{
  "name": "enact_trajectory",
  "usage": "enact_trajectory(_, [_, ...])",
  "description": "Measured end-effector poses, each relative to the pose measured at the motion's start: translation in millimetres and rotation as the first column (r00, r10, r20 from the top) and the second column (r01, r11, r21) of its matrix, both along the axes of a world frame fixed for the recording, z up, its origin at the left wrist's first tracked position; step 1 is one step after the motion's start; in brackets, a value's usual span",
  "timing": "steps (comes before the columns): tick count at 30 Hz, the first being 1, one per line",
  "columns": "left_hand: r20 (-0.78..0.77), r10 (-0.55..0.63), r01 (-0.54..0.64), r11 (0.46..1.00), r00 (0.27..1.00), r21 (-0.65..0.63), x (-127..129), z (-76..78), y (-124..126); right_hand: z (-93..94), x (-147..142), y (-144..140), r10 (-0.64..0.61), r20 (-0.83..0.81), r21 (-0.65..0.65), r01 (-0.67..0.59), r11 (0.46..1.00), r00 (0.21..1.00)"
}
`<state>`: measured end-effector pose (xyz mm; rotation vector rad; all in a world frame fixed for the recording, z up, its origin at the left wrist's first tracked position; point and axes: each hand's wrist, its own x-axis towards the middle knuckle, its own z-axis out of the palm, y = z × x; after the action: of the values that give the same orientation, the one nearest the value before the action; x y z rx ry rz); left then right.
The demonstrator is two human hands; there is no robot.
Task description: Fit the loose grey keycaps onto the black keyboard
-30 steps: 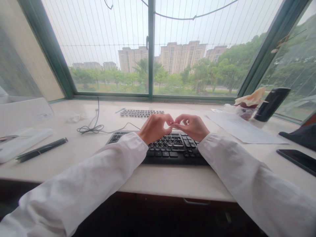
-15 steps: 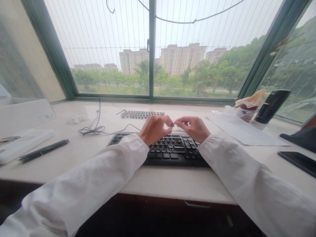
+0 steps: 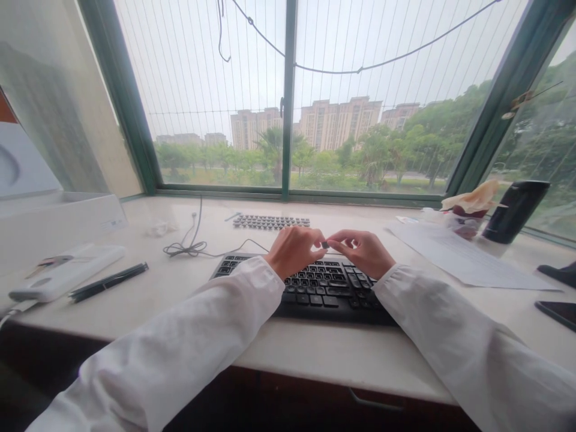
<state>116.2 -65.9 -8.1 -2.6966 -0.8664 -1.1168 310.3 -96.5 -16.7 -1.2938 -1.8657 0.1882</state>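
A small black keycap (image 3: pixel 325 245) is pinched between the fingertips of both hands, above the keyboard's back edge. My left hand (image 3: pixel 294 249) is closed on its left side, and my right hand (image 3: pixel 360 251) grips it from the right. Below them lies a black keyboard (image 3: pixel 310 300), with many key places bare of caps and the bottom row still capped. Behind the hands, loose keycaps (image 3: pixel 270 222) stand in neat rows on the white desk. My forearms, in white sleeves, hide parts of the keyboard's two ends.
To the left lie a coiled cable (image 3: pixel 184 248), black pens (image 3: pixel 109 282) and a white power bank (image 3: pixel 67 273) with keys on it. Paper sheets (image 3: pixel 468 258), a dark cylinder (image 3: pixel 516 211) and a phone (image 3: pixel 558 313) are at the right. A window stands behind the desk.
The whole view has shifted, so the scene sits lower and further right. Both hands keep their pinch on the keycap, which looks slightly turned.
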Motion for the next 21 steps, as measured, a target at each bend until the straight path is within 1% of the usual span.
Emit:
enact_trajectory(8, [-0.06, 0.046, -0.043, 0.998, 0.997, 0.043, -1.2, 2.4, 1.3, -0.9, -1.1, -1.3, 0.024, 0.005, -0.006, -0.024, 1.0, 1.0])
enact_trajectory(17, [-0.071, 0.05, -0.046, 0.997, 0.996, 0.059, -2.6, 2.7, 3.6, -3.2, 0.8, 1.1, 0.067, -0.011, 0.001, -0.067, 0.998, 0.998])
enact_trajectory(21, [-0.08, 0.049, -0.045, 0.998, 0.996, 0.051, -3.5, 4.3, 2.7, -3.9, 1.0, 2.0, 0.061, -0.011, 0.019, -0.06, 0.998, 0.998])
